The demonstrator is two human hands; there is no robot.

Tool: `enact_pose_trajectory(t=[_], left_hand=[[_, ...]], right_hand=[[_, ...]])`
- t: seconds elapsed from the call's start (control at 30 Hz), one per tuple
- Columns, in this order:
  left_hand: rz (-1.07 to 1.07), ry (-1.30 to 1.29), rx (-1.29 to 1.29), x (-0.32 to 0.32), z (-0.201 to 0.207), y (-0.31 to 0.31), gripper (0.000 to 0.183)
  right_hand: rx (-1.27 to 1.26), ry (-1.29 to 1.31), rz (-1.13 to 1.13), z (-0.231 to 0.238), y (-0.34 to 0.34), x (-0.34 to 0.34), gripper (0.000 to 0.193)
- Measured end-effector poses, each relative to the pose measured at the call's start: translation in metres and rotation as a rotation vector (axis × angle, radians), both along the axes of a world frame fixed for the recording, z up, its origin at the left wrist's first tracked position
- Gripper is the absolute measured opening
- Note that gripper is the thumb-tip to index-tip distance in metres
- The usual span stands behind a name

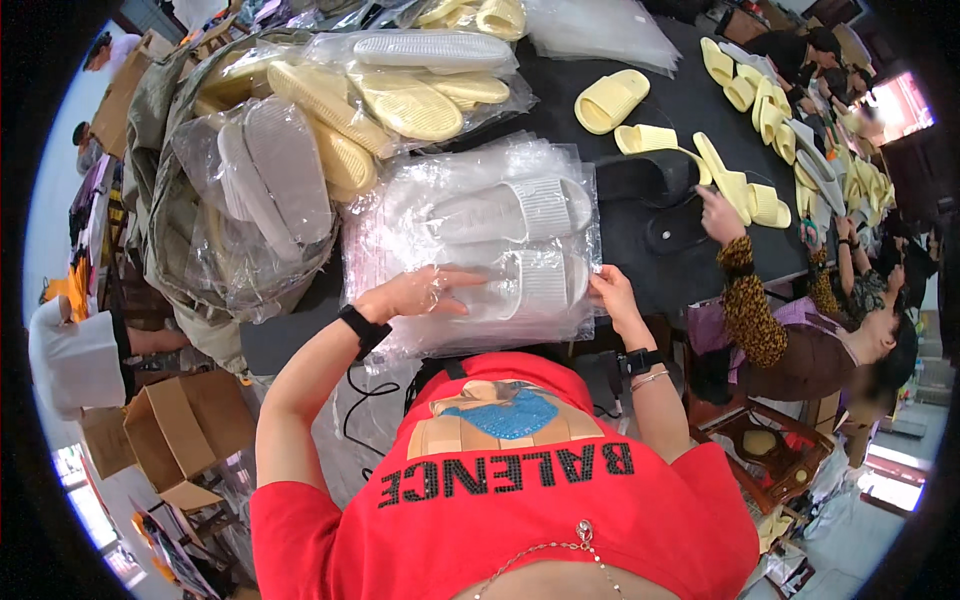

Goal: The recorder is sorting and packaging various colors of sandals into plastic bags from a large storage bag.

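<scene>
In front of me, a pair of white slide slippers lies side by side in a clear plastic bag, on top of what looks like a stack of such bags. My left hand rests on the bag by the toe end of the nearer slipper, its fingers stretched out. At the bag's right edge, my right hand has thumb and fingers closed on the plastic beside the slipper's strap end. Plastic glare blurs the slippers' outlines.
A fabric sack at left holds bagged grey slippers and yellow slippers. Black slippers and loose yellow slippers lie right on the dark table. A co-worker's hand reaches in there. More plastic bags lie behind.
</scene>
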State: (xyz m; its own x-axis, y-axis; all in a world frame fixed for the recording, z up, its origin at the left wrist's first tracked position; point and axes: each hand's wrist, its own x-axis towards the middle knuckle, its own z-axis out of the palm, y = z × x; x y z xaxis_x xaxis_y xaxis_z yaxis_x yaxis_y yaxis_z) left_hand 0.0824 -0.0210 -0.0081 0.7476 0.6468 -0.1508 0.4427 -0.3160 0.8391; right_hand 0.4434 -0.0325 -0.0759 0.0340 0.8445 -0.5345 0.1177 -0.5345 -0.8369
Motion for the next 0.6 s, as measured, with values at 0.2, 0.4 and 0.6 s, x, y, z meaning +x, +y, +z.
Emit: enact_pose_trajectory(t=[0.2, 0.4, 0.6], left_hand=[[0.04, 0.352, 0.74, 0.045, -0.026, 0.035, 0.061], [0.243, 0.241, 0.635, 0.087, -0.073, 0.049, 0.052], [0.312, 0.188, 0.673, 0.027, -0.078, 0.035, 0.039]], right_hand=[[0.019, -0.043, -0.076, 0.009, 0.001, -0.005, 0.019], [0.113, -0.088, -0.078, -0.014, -0.003, -0.008, 0.012], [0.037, -0.211, -0.214, -0.009, -0.001, 0.002, 0.014]])
